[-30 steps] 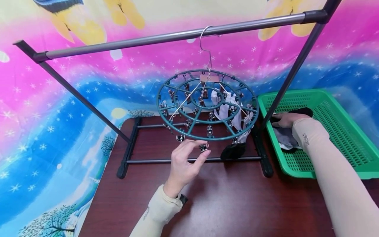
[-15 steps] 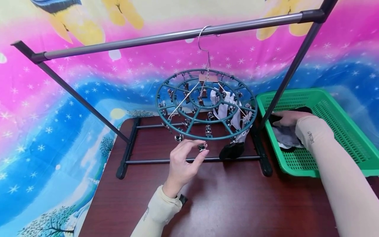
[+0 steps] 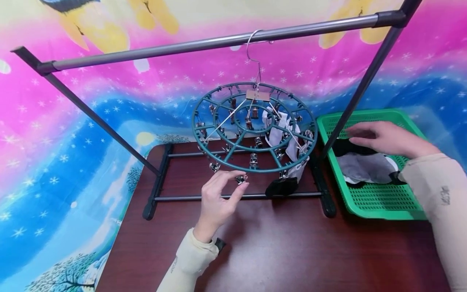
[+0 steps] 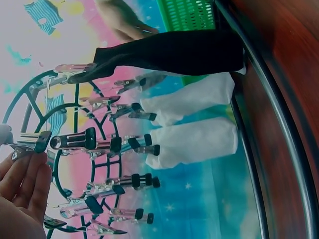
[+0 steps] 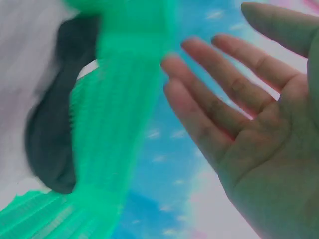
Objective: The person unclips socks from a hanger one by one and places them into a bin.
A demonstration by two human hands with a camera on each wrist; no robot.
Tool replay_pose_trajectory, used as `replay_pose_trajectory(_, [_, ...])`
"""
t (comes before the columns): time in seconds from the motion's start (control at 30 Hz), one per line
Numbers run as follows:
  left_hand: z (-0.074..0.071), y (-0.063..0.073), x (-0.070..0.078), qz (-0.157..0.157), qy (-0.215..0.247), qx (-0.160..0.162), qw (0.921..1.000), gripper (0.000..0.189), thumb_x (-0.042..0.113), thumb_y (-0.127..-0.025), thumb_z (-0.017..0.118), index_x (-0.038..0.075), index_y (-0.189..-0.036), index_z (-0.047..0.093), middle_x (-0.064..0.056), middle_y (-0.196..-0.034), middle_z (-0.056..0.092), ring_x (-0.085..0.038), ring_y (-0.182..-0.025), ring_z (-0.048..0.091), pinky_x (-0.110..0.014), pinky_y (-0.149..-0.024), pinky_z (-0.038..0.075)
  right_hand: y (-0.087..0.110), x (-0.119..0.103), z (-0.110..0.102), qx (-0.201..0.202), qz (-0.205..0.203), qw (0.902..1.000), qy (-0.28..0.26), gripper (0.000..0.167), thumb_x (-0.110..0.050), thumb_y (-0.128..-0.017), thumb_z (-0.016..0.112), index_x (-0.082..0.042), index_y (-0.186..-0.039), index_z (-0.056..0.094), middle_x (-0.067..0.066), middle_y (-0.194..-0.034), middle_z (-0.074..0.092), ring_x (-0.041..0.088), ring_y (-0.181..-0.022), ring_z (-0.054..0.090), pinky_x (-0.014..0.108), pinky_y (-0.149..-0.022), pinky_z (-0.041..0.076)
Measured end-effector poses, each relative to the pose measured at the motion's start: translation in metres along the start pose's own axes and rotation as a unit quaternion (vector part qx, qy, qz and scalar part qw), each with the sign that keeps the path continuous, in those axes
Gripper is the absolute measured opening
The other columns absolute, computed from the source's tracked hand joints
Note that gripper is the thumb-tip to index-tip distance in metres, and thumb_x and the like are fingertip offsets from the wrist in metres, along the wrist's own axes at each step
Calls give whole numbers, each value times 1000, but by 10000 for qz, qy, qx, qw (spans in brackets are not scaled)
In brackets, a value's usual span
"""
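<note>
My left hand pinches a small metal clip between thumb and fingers, at the near rim of a round green clip hanger. The left wrist view shows this clip at the fingertips. My right hand is over the green basket, holding nothing. Its fingers are extended and spread in the right wrist view. Below it lie grey socks with black and white parts. From the hanger's right side hang a black sock and white socks.
The hanger's hook loops over the top bar of a dark metal rack. One rack post rises in front of the basket's left edge. Several unused clips dangle around the hanger. Rack and basket stand on a reddish-brown table.
My right hand has let go of the socks and lifted up and right, uncovering the grey ones. The left hand keeps the clip and has shifted slightly left; the hanger has turned a little.
</note>
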State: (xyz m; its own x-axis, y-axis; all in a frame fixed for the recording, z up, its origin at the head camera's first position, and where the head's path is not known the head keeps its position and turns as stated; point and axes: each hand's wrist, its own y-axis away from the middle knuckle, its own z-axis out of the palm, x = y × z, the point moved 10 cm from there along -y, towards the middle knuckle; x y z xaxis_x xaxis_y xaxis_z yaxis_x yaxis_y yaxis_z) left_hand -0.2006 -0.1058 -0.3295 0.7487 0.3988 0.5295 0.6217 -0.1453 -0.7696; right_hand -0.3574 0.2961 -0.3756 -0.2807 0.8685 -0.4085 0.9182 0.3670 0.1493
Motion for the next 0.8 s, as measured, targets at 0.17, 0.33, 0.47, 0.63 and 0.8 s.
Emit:
replay_pose_trajectory(0.17, [-6,0,-7,-74,-105,92,9999,24,26,-97,75,5,-110,76,-6,-99,77,-18,-94,71,-27,-88,56,36,-67,-6,397,-947,9944,-233,28,-21,-97,74,-29,-124,74,-7,-117,75,3,-95,67,26,-75,56])
replay_pose_trajectory(0.33, [-11,-2,-12,-129,-114,172,9997,23,25,-96,76,6,-110,75,-6,-99,77,-19,-91,70,-28,-86,56,58,-132,27,-182,-1975,9768,-812,39,-25,-97,74,-29,-135,67,-14,-122,73,1,-105,69,24,-83,59])
replay_pose_trajectory(0.47, [-19,-3,-15,-175,-173,280,9993,21,22,-95,77,6,-109,75,-6,-97,76,-18,-89,69,-27,-85,56,56,-162,58,-677,-2308,9641,-1123,43,-32,-99,71,-19,-140,64,-6,-129,72,8,-112,71,27,-90,59])
replay_pose_trajectory(0.63, [-28,-5,-19,-226,-295,427,9984,20,17,-92,78,5,-109,75,-6,-95,76,-19,-88,68,-30,-81,56,43,-172,85,-615,-2202,9689,-944,54,-37,-98,72,-13,-145,60,4,-140,66,22,-121,68,42,-96,58])
replay_pose_trajectory(0.8, [-34,-5,-27,-385,-342,431,9977,22,13,-90,78,7,-112,75,-5,-97,77,-20,-91,69,-25,-84,54,24,-176,110,-478,-2129,9730,-745,61,-36,-95,76,-15,-149,56,7,-147,60,29,-131,60,51,-101,54])
